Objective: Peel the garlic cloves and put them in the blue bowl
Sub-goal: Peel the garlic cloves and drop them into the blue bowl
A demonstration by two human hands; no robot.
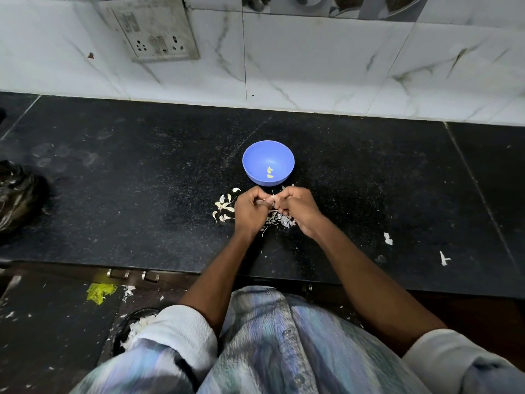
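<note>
Your left hand and right hand both pinch one garlic clove. Blue bowl holds two peeled cloves. One peel pile beneath hands.

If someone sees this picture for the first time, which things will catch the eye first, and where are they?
The blue bowl stands out at the middle of the black counter, with two peeled cloves inside. Just in front of it, the left hand and right hand pinch a garlic clove together, above scattered white peel.
</note>
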